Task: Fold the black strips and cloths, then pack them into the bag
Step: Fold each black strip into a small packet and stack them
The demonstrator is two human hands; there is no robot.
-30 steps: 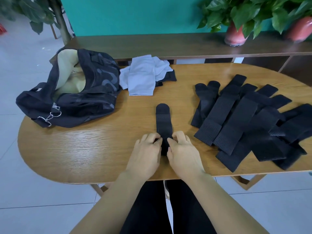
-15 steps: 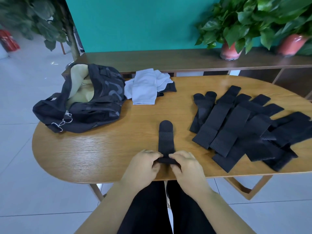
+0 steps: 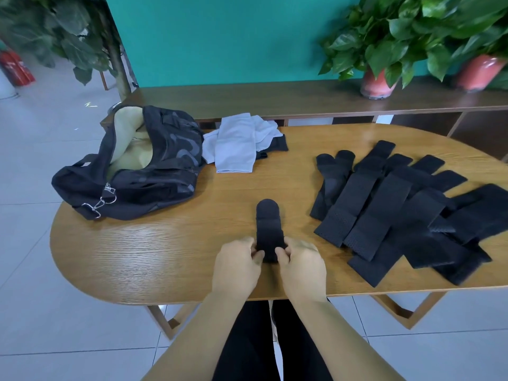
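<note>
Head view, two hands pinching one strip

I see the black strip now shorter on the table than a second ago: its near end is folded up and doubled over itself. My left hand and right hand have shifted from pressing it flat to pinching the folded near end from either side, thumbs on top, close to the table's near edge.
</note>
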